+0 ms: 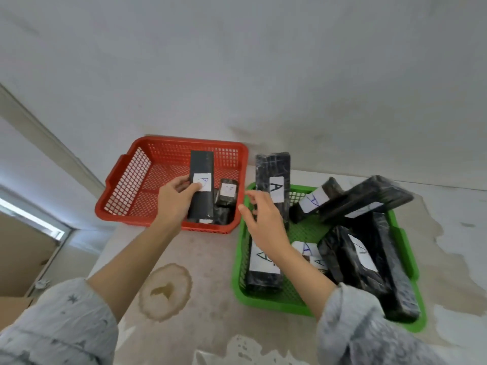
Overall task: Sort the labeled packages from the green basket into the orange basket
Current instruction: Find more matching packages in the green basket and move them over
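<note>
Fingers (184, 183) of your left hand (176, 198) grasp a slim black package (201, 167) at its white label, holding it over the right half of the orange basket (126, 164), above the packages (226, 196) already lying there. Lower it flat beside them before letting go, label up. Your right hand (263, 219) hovers with loose, released fingers at the green basket's (405, 241) left rim, against a tall package marked A (274, 175); pinch that one mid-length next.

Single head-worn wide-angle view, looking forward and down from close above a stained pale tabletop (210, 259), facing a grey wall (237, 61) behind.
</note>
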